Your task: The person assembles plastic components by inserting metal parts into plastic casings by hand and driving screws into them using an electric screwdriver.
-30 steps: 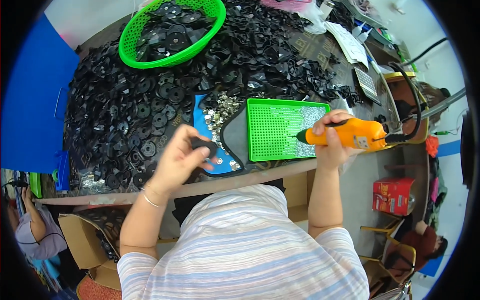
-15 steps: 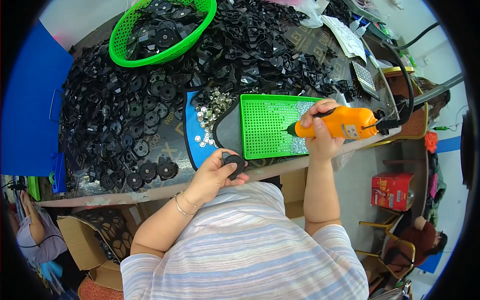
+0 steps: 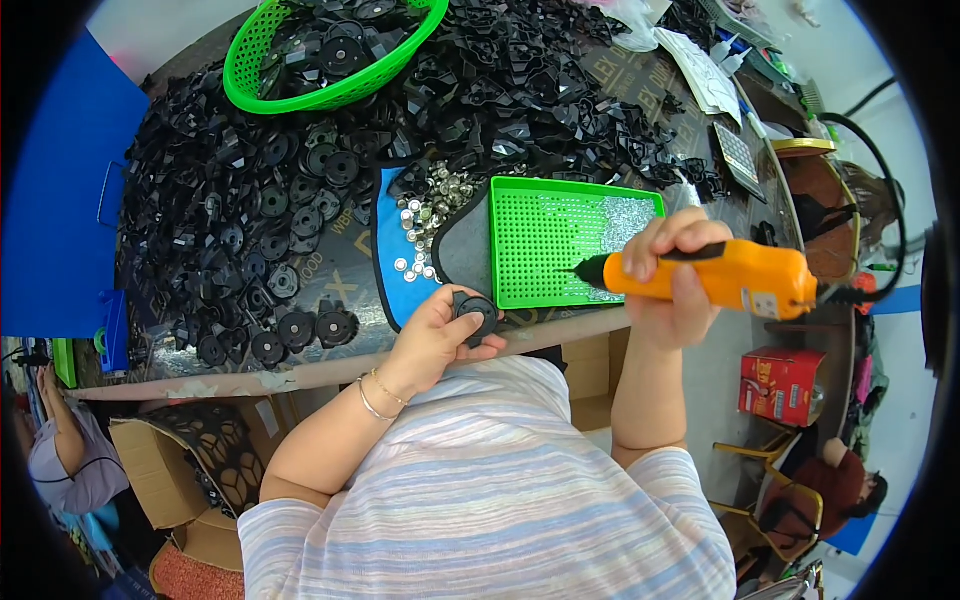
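Note:
My left hand (image 3: 437,335) is closed on a round black plastic part (image 3: 475,317) at the table's front edge, the thumb across its face. In my right hand (image 3: 675,285) is an orange electric screwdriver (image 3: 735,277), its black tip pointing left over a green perforated tray (image 3: 520,290). Small silver screws (image 3: 628,222) lie at the right end of that tray. Left of it, shiny round metal pieces (image 3: 413,240) rest on a blue and grey mat (image 3: 390,215). What the screwdriver's bit carries is too small to tell.
Black plastic parts (image 3: 540,110) are heaped over the table. A green basket (image 3: 240,95) of similar parts stands at the back left. A cable (image 3: 890,165) runs from the screwdriver up the right side. Below the table are cardboard boxes (image 3: 155,470). Other people sit at left and right.
My right hand has moved right and slightly nearer with the screwdriver, its tip still over the tray. My left hand keeps the black part and has shifted slightly.

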Motion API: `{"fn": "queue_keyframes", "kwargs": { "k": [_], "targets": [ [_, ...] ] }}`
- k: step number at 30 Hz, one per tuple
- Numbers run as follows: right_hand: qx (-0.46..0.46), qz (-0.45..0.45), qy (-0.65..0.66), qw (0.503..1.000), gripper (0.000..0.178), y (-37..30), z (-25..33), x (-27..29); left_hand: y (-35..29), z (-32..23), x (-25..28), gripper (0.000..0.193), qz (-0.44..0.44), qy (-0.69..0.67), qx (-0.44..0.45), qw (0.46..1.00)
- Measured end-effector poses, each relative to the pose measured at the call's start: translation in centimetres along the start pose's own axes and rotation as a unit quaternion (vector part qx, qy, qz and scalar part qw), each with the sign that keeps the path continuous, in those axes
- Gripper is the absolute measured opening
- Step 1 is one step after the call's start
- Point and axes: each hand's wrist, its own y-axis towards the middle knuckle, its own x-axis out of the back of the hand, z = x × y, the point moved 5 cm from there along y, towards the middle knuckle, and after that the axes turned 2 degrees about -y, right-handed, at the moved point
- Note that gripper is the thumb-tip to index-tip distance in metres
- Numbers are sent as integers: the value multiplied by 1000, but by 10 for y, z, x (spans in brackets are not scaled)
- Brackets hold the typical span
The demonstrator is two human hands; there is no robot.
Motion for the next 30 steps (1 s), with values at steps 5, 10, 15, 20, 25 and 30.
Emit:
{"fn": "queue_keyframes", "kwargs": {
  "k": [5, 10, 15, 20, 25, 30],
  "targets": [
    [-63, 59, 57, 995, 23, -14, -1, -41, 0, -2, -1, 20, -7, 3, 7, 1000],
    [-96, 105, -6, 990, 22, -25, -17, -52, -1, -1, -3, 20, -7, 3, 14, 1000],
    [-116, 149, -37, 981, 23, -29, -25, -56, -1, 2, 0, 19, -12, 1, 5, 1000],
    [-123, 159, -32, 979, 23, -29, -29, -56, -1, 0, -1, 17, -18, 12, 0, 1000],
    [-92, 263, 57, 959, 27, -12, -20, -55, 0, 0, -3, 16, -22, 41, 22, 999],
    [-42, 68, -8, 997, 20, 10, -1, -6, 0, -1, -2, 19, -34, 57, 34, 997]
  ]
}}
